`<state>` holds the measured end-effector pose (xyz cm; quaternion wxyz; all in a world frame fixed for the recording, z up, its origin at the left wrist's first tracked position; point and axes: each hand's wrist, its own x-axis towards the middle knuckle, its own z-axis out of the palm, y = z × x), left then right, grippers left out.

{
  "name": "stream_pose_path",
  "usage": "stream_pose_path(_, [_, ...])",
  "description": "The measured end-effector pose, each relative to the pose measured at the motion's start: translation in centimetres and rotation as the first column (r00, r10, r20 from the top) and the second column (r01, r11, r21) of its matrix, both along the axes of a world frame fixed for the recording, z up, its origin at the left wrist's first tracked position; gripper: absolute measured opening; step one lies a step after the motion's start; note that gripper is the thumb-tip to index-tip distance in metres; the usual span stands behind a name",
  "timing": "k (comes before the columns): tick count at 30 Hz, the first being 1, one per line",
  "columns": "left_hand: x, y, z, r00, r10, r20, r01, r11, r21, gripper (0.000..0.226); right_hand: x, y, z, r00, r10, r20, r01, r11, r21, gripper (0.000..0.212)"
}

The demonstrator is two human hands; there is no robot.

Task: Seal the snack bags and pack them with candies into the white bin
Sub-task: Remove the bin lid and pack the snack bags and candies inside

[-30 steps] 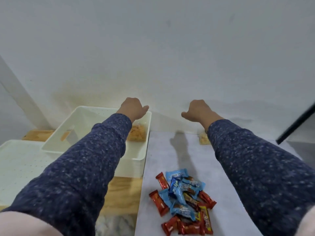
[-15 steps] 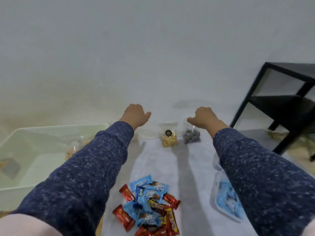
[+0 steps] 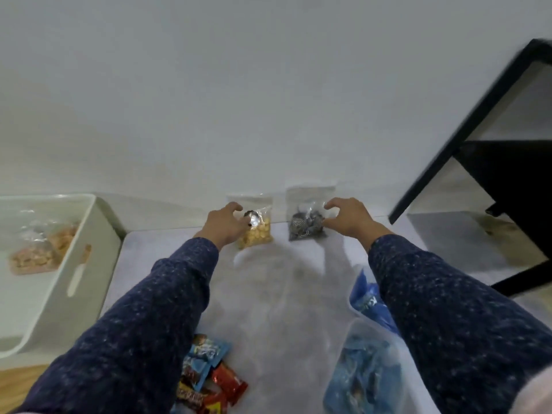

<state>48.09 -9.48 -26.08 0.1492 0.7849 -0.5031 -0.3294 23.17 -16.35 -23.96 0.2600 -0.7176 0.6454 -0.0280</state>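
Hands first: your left hand [image 3: 224,224] is up in the middle of the frame, fingers curved and spread, right up against the left edge of the yellow bag [image 3: 257,228]. Looks like it's touching the plastic, but the frame is blurry, so I can't tell if you've really got a pinch on it. Your right hand [image 3: 348,219] is just right of center, fingers also curved and spread, at the right edge of the dark bag [image 3: 306,225]. Same deal there, it's touching or nearly so, and I can't tell if it's gripping.

Both bags stand upright side by side at the far edge of the table [image 3: 277,294], leaning on the wall [image 3: 239,100], with a small gap between them. Yellow one has round pale snacks and a dark sticker near the top; dark one holds black-and-white striped bits. Whether their tops are sealed is too blurry to say.

Over at the left edge of the frame sits the bin [image 3: 74,264], with a snack bag [image 3: 38,252] of orange-tan pieces already lying inside. Down at the bottom center, half under your left sleeve, is the candy pile [image 3: 209,380], blue and red wrappers mixed. Lower right has two clear bags with blue candies [image 3: 364,375], partly covered by your right sleeve. Black shelf [image 3: 493,180] stands in the upper right.
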Motion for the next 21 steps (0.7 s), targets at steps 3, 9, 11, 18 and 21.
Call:
stream_pose_path(3, [-0.6,-1.5,-2.9,0.996,0.072,-0.057,-0.075,0.997,-0.036,0.048,0.1,-2.4,-2.9,0.989,-0.026,0.149,0.022,0.999,0.028,0.039])
stream_pose_path(9, [-1.4,-3.5,-6.8,0.971,0.178,-0.162,-0.201,0.970,-0.139,0.036,0.5,-4.9,-7.1,0.902,-0.122,0.414,0.116,0.992,0.039,0.030])
stream_pose_path(11, [-1.7,-3.8,-7.2,0.969,0.182,-0.167,-0.213,0.958,-0.193,0.032,0.7,-5.1,-7.9,0.876,-0.138,0.463,0.144,0.989,0.023,0.028])
stream_pose_path(18, [-1.7,-3.9,-8.0,0.945,0.219,-0.244,-0.273,0.938,-0.214,0.022,1.8,-4.9,-8.4,0.829,-0.125,0.544,0.145,0.989,0.005,0.017])
stream_pose_path(21, [-0.9,-3.7,-7.4,0.931,0.144,-0.334,-0.216,0.958,-0.190,0.034,2.6,-4.4,-7.6,0.800,-0.144,0.582,0.124,0.989,0.075,0.017])
